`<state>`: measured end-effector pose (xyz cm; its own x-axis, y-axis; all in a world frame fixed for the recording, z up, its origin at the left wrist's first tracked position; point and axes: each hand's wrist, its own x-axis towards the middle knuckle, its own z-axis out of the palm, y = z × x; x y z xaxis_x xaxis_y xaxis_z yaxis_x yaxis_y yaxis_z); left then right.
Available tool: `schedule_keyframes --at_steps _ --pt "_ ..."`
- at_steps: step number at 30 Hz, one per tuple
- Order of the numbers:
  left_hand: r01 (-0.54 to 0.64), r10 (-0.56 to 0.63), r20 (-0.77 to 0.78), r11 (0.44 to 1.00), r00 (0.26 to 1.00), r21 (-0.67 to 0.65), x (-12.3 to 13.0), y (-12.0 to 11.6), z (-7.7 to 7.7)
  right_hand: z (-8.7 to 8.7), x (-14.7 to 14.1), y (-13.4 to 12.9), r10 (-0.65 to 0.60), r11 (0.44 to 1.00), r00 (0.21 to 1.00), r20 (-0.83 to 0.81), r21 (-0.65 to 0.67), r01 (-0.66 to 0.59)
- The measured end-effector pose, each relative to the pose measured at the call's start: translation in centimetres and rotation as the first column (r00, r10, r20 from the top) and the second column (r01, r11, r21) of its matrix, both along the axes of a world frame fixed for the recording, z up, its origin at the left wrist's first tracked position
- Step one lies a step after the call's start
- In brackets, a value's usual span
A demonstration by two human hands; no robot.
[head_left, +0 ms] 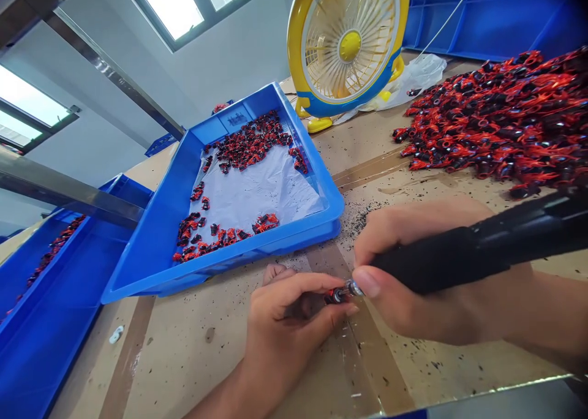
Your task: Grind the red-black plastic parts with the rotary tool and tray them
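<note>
part (334, 296) pinched in left hand (285, 321), black tool (441, 256) at its end

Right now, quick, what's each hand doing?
Left hand: closed, pinching a small red-and-black piece.
Right hand: closed, holding a black tool.

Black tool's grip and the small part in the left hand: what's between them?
A shiny metal tip, with the right thumb beside it, in the head view; I can't tell whether the tip touches the small part.
</note>
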<state>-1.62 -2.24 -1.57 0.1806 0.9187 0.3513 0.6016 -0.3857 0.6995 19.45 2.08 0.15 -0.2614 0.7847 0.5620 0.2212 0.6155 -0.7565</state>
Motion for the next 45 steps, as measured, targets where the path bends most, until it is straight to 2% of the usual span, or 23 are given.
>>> schedule_keyframes --at_steps 6,11,16,18,26,36,41,45 --pt "0.001 -0.001 0.041 1.000 0.999 -0.005 0.0 -0.3 0.0 0.2 0.0 -0.2 0.004 1.000 0.999 -0.034 -0.024 -0.005" --pt "0.007 -0.001 0.114 0.998 0.994 -0.056 0.3 -0.2 0.3 0.9 0.6 -0.6 -0.048 0.999 0.999 -0.014 -0.020 0.047" --pt "-0.015 0.019 0.138 0.999 0.990 -0.029 0.4 0.1 0.3 0.9 0.6 -1.0 -0.217 0.969 0.976 0.032 0.128 0.211" --pt "-0.021 0.024 0.148 0.999 0.989 -0.027 0.4 0.1 0.2 0.8 0.5 -1.1 -0.239 0.960 0.971 0.018 0.158 0.233" --pt "-0.003 0.011 0.144 0.998 0.990 -0.058 0.6 0.0 0.4 1.1 0.5 -0.8 -0.132 0.991 0.989 0.062 0.031 0.131" --pt "-0.032 0.032 0.020 0.999 0.999 -0.008 0.1 -0.2 0.1 0.0 0.2 -0.4 -0.114 0.991 0.991 0.066 0.085 0.108" --pt "-0.014 0.014 -0.003 1.000 1.000 0.000 0.2 -0.2 -0.1 -0.7 0.1 -0.2 -0.060 0.987 0.994 0.096 0.157 0.044" --pt "-0.030 0.030 0.007 0.999 1.000 -0.025 0.1 -0.2 -0.1 -0.6 0.2 -0.2 -0.104 0.984 0.992 0.075 0.156 0.091"
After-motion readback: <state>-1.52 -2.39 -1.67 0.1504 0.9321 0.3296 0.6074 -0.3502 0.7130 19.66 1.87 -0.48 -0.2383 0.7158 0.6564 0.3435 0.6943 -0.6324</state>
